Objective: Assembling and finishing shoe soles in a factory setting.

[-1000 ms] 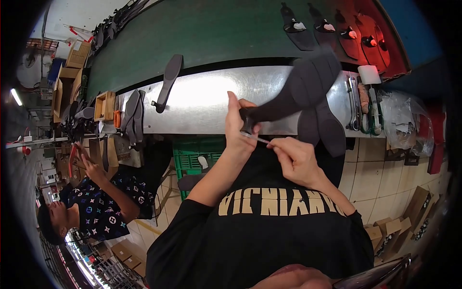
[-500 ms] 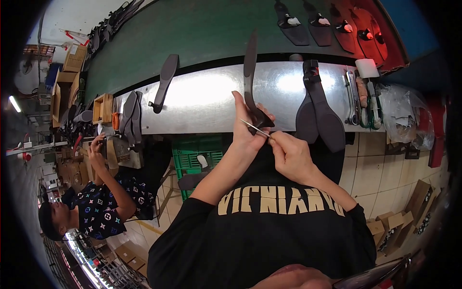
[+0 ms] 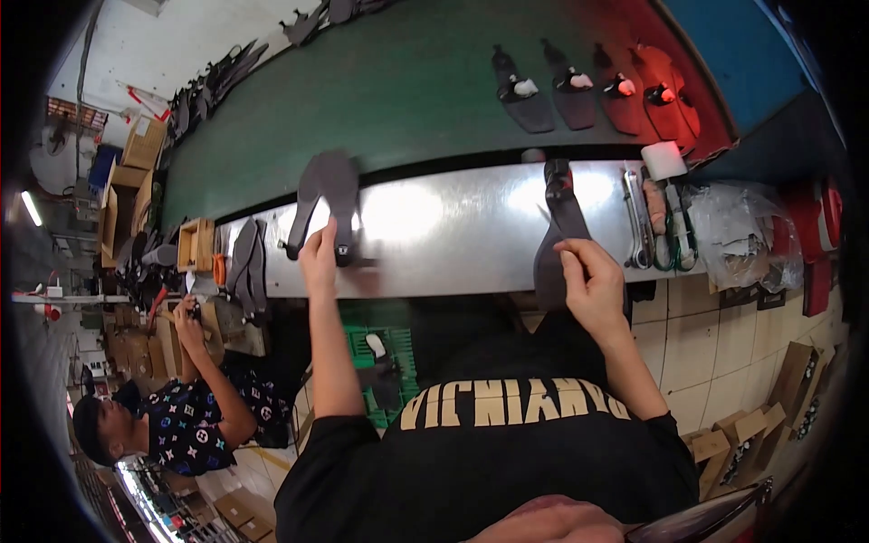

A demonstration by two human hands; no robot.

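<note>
Hands have parted: left hand (image 3: 319, 258) grips a blurred sole (image 3: 330, 195), right hand (image 3: 593, 282) another sole (image 3: 559, 237).

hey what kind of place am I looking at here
Most likely a shoe factory assembly line. The left hand lifts a dark sole piece over a steel workbench, more soles ride a green conveyor belt, and cardboard boxes are stacked nearby.

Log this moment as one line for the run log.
left hand: holds dark shoe sole over steel bench | right hand: holds second dark sole | co-worker: seated left
</note>
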